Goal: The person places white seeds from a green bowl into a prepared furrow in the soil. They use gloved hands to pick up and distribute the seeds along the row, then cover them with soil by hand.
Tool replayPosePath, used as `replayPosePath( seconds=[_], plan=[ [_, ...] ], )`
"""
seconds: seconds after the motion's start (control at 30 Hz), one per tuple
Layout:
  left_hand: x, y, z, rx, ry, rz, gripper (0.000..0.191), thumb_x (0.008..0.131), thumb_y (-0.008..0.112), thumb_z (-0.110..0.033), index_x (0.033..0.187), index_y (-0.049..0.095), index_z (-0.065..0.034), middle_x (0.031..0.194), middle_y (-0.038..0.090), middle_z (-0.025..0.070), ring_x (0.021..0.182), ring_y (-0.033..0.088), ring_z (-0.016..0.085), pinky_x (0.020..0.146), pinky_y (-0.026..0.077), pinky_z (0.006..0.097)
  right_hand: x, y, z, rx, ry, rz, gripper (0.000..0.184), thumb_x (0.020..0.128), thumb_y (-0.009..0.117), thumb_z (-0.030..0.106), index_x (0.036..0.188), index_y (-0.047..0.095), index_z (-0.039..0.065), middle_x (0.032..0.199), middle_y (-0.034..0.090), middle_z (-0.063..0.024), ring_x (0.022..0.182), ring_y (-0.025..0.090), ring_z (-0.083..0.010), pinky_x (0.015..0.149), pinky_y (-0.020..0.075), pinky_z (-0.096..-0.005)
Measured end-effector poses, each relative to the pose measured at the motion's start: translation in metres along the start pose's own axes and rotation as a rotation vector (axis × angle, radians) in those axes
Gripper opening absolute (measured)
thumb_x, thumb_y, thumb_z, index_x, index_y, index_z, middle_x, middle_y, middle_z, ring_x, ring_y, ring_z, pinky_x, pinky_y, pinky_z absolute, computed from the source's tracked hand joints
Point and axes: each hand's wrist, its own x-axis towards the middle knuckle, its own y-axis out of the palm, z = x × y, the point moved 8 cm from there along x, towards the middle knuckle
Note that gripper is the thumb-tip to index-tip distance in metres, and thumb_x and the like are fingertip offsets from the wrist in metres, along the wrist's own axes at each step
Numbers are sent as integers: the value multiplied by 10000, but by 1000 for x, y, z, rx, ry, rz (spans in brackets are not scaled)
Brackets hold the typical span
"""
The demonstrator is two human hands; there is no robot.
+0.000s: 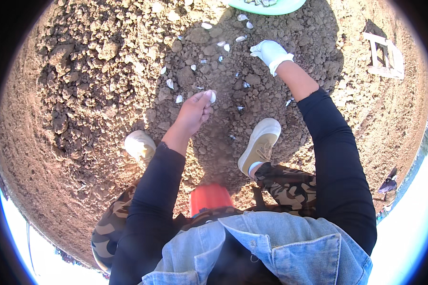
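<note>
Between the thumb and fingers of my bare left hand (195, 109) is a garlic clove (213, 97), held above the soil. My right hand (270, 54), in a white glove, is low over the soil at the upper right of the cloves; its fingers are bent together, and whether they hold anything is hidden. Several garlic cloves (241, 38) lie scattered on the loose brown soil (214, 142), some left of my left hand, others near my right fingertips. At the top edge a green basin (271, 10) holds more pale pieces, cut off by the frame.
My two shoes (260, 142) stand apart on the soil, with a red bucket or stool (210, 197) between my legs. A whitish frame-like object (386, 57) lies at the far right. Something dark and purple (388, 185) is on the ground lower right. Clods (108, 50) cover the left side.
</note>
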Motion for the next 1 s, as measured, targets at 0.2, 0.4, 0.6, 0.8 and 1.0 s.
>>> replayPosePath(
  seconds=[0.2,0.4,0.6,0.8,1.0],
  plan=[
    [1,10,-3,-11,-8,24,277,937,558,-280,1082,577,-46,681,387,-70,557,340,29,452,262,166,-14,29,15,-369,-15,6,248,833,518,57,1020,629,-62,1026,630,-240,931,636,-353,805,515,-405],
    [0,10,-4,-27,-2,44,269,930,570,-277,1073,582,-50,675,379,-72,551,335,35,454,261,173,-20,22,5,25,155,50,350,868,551,262,1054,607,-28,1105,606,-228,1036,586,-363,884,457,-408],
    [1,4,-6,-58,16,16,258,922,585,-280,1047,583,-54,673,383,-71,555,336,32,451,257,176,-27,18,9,-143,238,32,300,859,462,111,1081,598,-38,1076,609,-262,1028,596,-372,883,470,-417],
    [3,1,-4,-74,19,7,248,925,579,-280,1032,585,-55,684,386,-74,569,333,26,452,260,172,-17,37,25,-433,17,27,221,825,515,33,1002,645,7,1012,640,-219,922,645,-345,778,525,-409],
    [3,6,-7,-58,5,4,249,930,570,-283,1037,581,-59,681,372,-75,565,330,31,448,253,174,-16,28,28,-407,46,-10,190,859,497,124,943,651,51,976,656,-169,889,645,-337,767,516,-430]
  ],
)
